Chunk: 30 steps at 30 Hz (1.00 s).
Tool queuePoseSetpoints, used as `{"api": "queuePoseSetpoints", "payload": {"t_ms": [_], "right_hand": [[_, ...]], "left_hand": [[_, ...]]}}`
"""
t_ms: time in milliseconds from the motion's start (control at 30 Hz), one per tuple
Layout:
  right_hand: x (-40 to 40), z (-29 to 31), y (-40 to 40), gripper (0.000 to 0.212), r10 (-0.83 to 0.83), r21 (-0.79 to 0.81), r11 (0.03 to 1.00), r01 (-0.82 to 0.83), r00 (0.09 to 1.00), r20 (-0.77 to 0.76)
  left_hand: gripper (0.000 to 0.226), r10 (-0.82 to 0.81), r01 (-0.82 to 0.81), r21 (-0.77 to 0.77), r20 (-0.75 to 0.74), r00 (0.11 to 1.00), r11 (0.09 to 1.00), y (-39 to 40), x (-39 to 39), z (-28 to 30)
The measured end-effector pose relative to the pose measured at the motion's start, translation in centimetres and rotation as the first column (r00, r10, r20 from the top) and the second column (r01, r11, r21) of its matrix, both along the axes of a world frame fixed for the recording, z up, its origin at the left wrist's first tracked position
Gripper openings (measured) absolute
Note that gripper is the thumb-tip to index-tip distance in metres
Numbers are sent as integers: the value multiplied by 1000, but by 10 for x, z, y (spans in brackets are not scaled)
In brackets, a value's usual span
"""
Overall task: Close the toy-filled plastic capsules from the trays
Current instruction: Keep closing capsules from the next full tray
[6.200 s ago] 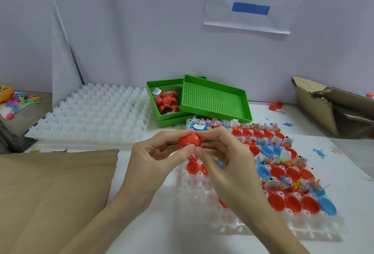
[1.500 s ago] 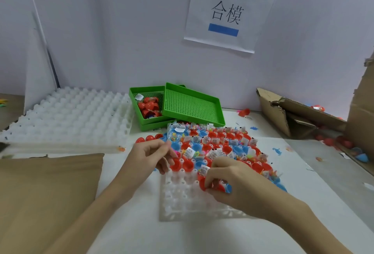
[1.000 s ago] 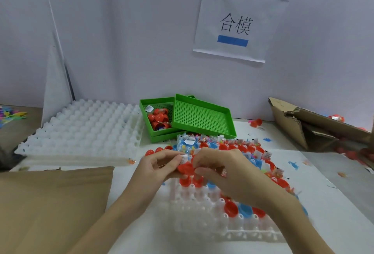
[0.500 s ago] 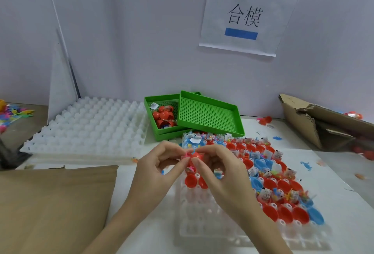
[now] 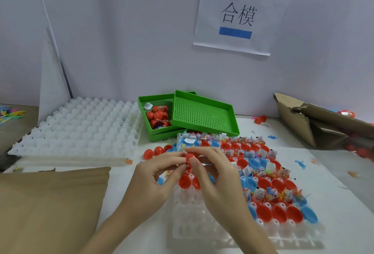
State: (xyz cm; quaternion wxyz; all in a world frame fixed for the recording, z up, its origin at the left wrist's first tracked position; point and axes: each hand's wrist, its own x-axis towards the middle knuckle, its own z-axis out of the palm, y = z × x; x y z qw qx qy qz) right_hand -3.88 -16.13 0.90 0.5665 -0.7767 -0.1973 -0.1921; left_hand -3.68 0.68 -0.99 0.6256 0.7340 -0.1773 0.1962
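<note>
A red capsule (image 5: 190, 157) is pinched between the fingertips of my left hand (image 5: 153, 178) and my right hand (image 5: 217, 176), held just above the near-left part of a clear plastic tray (image 5: 202, 227). The tray holds several open red and blue capsule halves (image 5: 277, 213), many with small toys and paper tags in them. Its near-left cells are bare. Three closed red capsules (image 5: 155, 151) lie on the table left of the tray. My fingers hide most of the held capsule.
Two stacked green mesh baskets (image 5: 202, 112) stand behind the tray, the lower one holding closed red capsules (image 5: 157, 116). A large white cell tray (image 5: 81, 126) lies at the left, brown cardboard (image 5: 50, 209) at the near left, a torn carton (image 5: 319, 120) at the right.
Both hands stay together on the red capsule, now with the fingers closed further around it. The view has shifted slightly.
</note>
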Motion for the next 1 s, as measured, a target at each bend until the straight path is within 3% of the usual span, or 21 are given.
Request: {"api": "queuePoseSetpoints", "payload": {"t_ms": [167, 300, 467, 633, 1000], "right_hand": [[-1, 2, -1, 19, 114, 62, 992, -109, 989, -90], [0, 2, -2, 21, 85, 68, 994, -83, 996, -32], [-1, -1, 1, 26, 34, 165, 986, -31, 999, -12], [-2, 3, -1, 13, 98, 319, 946, -57, 989, -112], [-3, 6, -3, 13, 161, 349, 932, -101, 976, -149]], "left_hand": [[20, -4, 1, -136, -20, 1000, 991, -1, -5, 8], [34, -63, 35, -251, -104, 993, 967, -2, -5, 11], [20, -13, 3, -187, -48, 999, 982, -2, -5, 12], [30, -43, 38, -139, -31, 999, 990, 0, -7, 13], [38, 8, -1, -112, 63, 998, 994, -1, -8, 11]]}}
